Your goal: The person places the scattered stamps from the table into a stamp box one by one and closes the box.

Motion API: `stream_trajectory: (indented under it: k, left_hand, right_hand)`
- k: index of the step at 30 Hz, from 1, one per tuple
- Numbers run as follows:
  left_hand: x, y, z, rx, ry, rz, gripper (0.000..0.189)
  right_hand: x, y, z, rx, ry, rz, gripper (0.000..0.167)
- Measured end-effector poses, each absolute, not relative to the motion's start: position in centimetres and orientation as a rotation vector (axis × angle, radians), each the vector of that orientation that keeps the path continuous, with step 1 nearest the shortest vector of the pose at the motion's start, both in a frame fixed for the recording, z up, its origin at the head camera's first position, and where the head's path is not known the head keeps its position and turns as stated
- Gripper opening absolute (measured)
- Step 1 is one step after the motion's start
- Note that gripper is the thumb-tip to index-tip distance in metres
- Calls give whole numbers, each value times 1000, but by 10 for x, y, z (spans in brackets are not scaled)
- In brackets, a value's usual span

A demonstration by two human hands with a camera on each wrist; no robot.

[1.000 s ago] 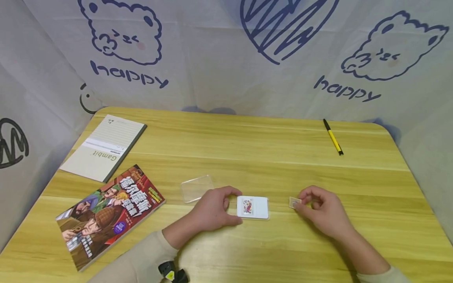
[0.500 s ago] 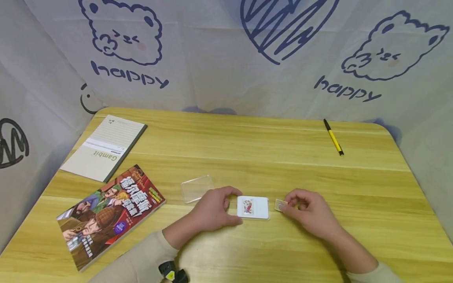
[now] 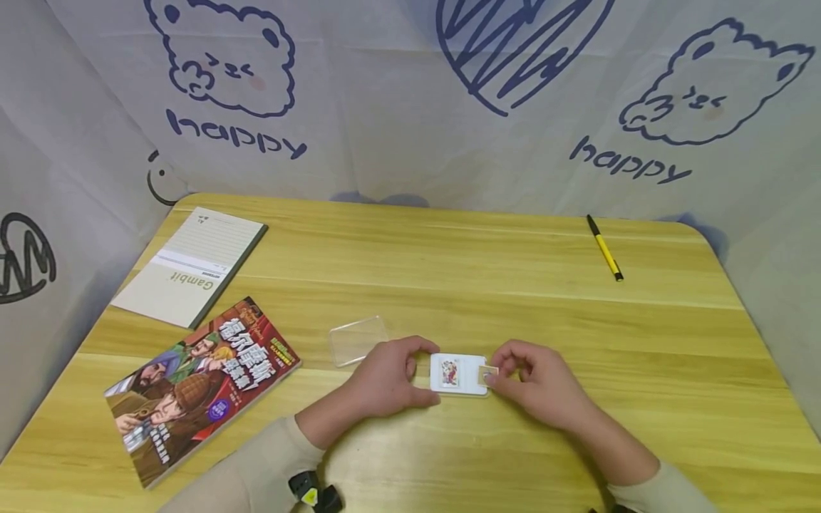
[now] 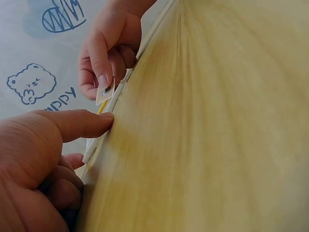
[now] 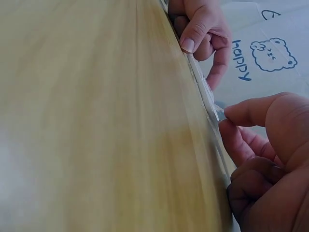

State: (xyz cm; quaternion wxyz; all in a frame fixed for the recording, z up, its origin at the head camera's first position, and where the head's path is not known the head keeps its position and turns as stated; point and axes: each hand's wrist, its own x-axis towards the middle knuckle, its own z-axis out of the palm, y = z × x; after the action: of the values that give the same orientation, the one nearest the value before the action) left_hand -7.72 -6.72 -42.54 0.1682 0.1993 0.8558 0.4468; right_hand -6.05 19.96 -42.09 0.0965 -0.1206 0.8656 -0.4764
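Observation:
In the head view a flat white rectangular card (image 3: pixel 469 376) lies in a shallow clear tray on the table. A small colourful picture piece (image 3: pixel 450 372) rests on its left half. My left hand (image 3: pixel 391 377) holds the tray's left end, index finger at the far corner and thumb at the near one. Between thumb and index finger my right hand (image 3: pixel 541 381) pinches a small thin square picture piece (image 3: pixel 487 375), which overlaps the card's right end. The same square (image 4: pixel 105 92) shows tilted in the left wrist view, over the tray.
A clear plastic lid (image 3: pixel 353 340) lies behind my left hand. To the left are a comic-style book (image 3: pixel 199 399) and a Gambit notebook (image 3: pixel 186 271). A yellow and black pen (image 3: pixel 604 248) lies at the back right. A printed cloth (image 3: pixel 385 128) hangs behind the table (image 3: pixel 449 285).
My right hand has moved left with the small square piece, from beside the tray to over the card's right end. The left hand and the tray have stayed in place.

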Motion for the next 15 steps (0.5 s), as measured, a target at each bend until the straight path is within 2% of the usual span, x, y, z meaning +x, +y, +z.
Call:
stream_trajectory:
  k: [15]
  left_hand:
    - [-78,-67,-427,574,2442,1278,62]
  right_hand:
    - [-66,190,-422,-373,2686,-1228,21]
